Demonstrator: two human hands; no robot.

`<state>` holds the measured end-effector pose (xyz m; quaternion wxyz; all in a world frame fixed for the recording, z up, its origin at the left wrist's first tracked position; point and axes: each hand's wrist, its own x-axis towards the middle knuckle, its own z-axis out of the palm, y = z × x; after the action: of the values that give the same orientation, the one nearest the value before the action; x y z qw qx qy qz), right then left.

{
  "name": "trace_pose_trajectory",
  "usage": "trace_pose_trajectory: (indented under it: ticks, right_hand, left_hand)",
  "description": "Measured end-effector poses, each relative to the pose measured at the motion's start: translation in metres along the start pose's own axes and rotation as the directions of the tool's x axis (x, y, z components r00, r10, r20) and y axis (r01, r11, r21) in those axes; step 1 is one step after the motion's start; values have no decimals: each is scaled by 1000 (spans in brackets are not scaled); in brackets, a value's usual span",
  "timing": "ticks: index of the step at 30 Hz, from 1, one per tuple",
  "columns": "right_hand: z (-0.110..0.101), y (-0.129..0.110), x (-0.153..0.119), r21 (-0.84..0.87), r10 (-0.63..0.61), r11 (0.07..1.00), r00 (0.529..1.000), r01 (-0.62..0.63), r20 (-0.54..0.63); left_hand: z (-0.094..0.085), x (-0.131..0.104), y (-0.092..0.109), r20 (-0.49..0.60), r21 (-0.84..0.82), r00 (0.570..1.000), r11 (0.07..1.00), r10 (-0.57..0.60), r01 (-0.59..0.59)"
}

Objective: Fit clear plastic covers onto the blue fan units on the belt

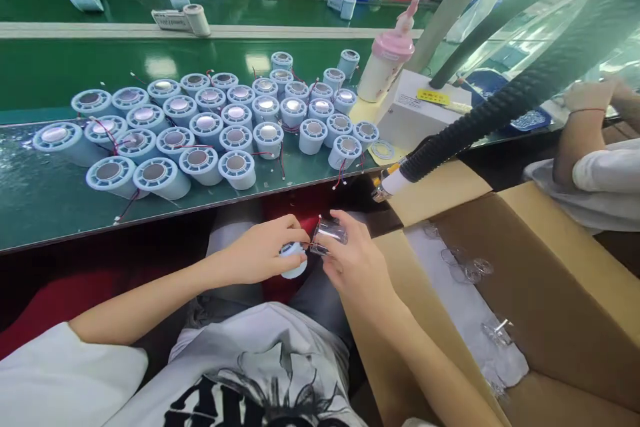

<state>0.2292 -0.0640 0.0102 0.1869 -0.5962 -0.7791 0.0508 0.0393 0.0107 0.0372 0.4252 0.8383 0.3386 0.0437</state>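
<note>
My left hand grips a small pale-blue round housing above my lap, below the table edge. My right hand holds a clear plastic cup-shaped part right beside it, with a thin red wire between the two pieces. Both hands nearly touch. Several identical pale-blue housings with grilled tops and red wires stand packed together on the green table in front of me.
An open cardboard box at my right holds clear parts on white foam. A black ribbed hose ends near the box. A pink-lidded bottle stands behind. Other people's arms show at right and across the table.
</note>
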Motion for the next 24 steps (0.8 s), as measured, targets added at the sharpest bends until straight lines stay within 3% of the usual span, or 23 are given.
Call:
trace_pose_trajectory:
  ticks: [2,5,8,10,15,17,20,22,24]
  right_hand:
    - [1,2,0,52,2,999,998,-6,69]
    - [-2,4,1,293,-5,955,985,-46,170]
    - [-7,4,2,563,31,817,983,-127,178]
    - [-9,3,2,682,113,708,982,-186,151]
    - [-9,3,0,823,307,459,929,-334,206]
    - [-9,5,0,853,358,347,896,-389,263]
    - [-9,11,0,876,393,190,852,-443,345]
    - [-8,14,-1,898,338,187,885,-398,322]
    - [-8,16,-5,892,237,352,949,-282,206]
  left_hand:
    - [3,-2,0,2,102,1000,995,17,-17]
    - [8,-2,-2,-88,39,995,998,54,-50]
    - [9,0,-8,-237,-80,968,991,82,-104]
    - [10,2,-13,-265,-135,958,980,106,-145]
    - [15,8,-27,-228,-147,949,955,219,-256]
    - [18,9,-30,-161,-274,961,926,223,-261]
    - [23,8,-29,-21,-558,988,818,155,-140]
    - [26,7,-26,22,-670,997,741,75,-41]
    - [27,5,-23,6,-743,1000,669,-7,10]
